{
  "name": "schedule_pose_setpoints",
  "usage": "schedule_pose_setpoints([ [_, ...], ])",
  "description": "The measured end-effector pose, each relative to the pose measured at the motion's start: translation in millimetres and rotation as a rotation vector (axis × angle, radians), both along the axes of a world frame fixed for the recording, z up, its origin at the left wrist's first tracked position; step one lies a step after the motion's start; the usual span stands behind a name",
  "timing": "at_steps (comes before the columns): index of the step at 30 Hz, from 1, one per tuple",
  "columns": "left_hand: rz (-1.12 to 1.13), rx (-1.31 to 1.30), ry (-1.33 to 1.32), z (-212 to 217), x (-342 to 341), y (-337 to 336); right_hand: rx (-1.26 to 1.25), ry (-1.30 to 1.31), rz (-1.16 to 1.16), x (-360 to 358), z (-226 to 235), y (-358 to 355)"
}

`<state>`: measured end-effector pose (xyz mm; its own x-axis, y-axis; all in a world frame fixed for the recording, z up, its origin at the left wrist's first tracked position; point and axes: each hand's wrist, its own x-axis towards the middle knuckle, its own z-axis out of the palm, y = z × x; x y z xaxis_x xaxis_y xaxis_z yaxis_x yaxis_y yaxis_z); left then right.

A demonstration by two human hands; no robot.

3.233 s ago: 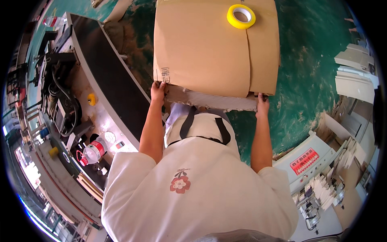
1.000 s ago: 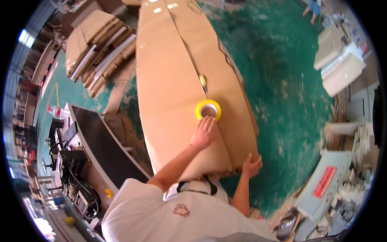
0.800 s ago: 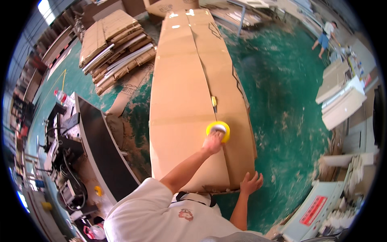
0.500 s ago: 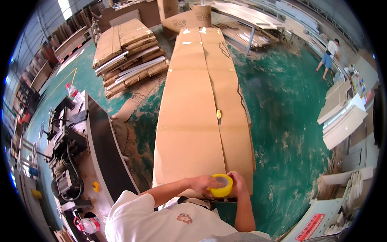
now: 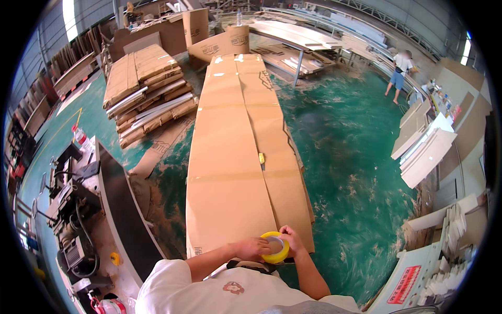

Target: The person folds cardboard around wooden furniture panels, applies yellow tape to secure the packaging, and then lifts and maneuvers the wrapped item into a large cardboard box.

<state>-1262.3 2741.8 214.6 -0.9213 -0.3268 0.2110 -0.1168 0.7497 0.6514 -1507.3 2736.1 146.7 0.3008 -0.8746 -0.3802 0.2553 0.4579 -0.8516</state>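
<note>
A yellow roll of adhesive tape (image 5: 285,252) is held at the near end of a long cardboard-wrapped pack (image 5: 225,209). My left hand (image 5: 253,248) grips the roll from its left side, its fingertips partly hidden at the rim and hole. From the other side, my right hand (image 5: 294,242) is closed on the roll's right upper edge, thumb and fingers bent close together. A lengthwise seam runs up the pack's top, and a small yellow object (image 5: 261,158) lies on it about midway. Bands of tape cross the cardboard.
To the left stands a bench (image 5: 123,209) with machinery (image 5: 76,251) and plastic bottles. Beyond it sits a stack of cardboard packs (image 5: 141,78). Pale boards (image 5: 426,157) lean at the right, where another person (image 5: 401,73) stands farther off. Green, dusty floor (image 5: 345,172) lies between.
My view has tilted up and turned right, so the surroundings sit lower and farther left. Both hands stay on the tape roll. The right fingers have shifted along its upper edge.
</note>
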Motion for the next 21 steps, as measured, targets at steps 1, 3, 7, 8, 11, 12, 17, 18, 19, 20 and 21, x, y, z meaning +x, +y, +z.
schedule_pose_setpoints([
  [1, -0.008, -0.003, -0.008, -1.4, -3.1, 0.4, -0.047, 0.027, -0.04, -3.1, -5.4, 2.7],
  [3, -0.003, -0.007, -0.031, -12.9, -4.6, 5.5, -0.092, 0.125, -0.102, -3.4, -14.3, 7.8],
  [7, 0.071, 0.216, -0.222, -45.2, -17.3, 24.5, -0.163, 0.471, -0.196, 10.2, -8.7, 23.6],
  [8, 0.117, 0.328, -0.321, -46.7, -20.1, 24.2, -0.173, 0.496, -0.192, 14.9, -6.6, 27.6],
  [11, 0.192, 0.547, -0.293, -41.9, -20.7, 29.8, -0.213, 0.52, -0.234, 30.4, -1.5, 35.4],
  [12, 0.206, 0.602, -0.229, -42.3, -20.1, 33.1, -0.235, 0.492, -0.276, 39.7, 0.1, 36.6],
  [17, 0.135, 0.495, -0.265, -27.6, -29.4, 31.1, -0.067, 0.387, -0.123, 22.2, -23.5, 25.5],
  [18, 0.109, 0.464, -0.309, -19.8, -29.4, 29.4, -0.076, 0.436, -0.083, 16.4, -21.6, 19.5],
  [19, 0.095, 0.392, -0.288, -20.8, -27.9, 27.4, -0.078, 0.486, -0.047, 10.4, -15.7, 15.4],
  [20, 0.079, 0.321, -0.263, -24.8, -25.6, 26.9, -0.128, 0.562, -0.037, 7.0, -10.1, 10.9],
  [21, 0.062, 0.259, -0.235, -27.8, -24.7, 28.9, -0.167, 0.64, -0.022, 10.0, -0.2, 8.6],
])
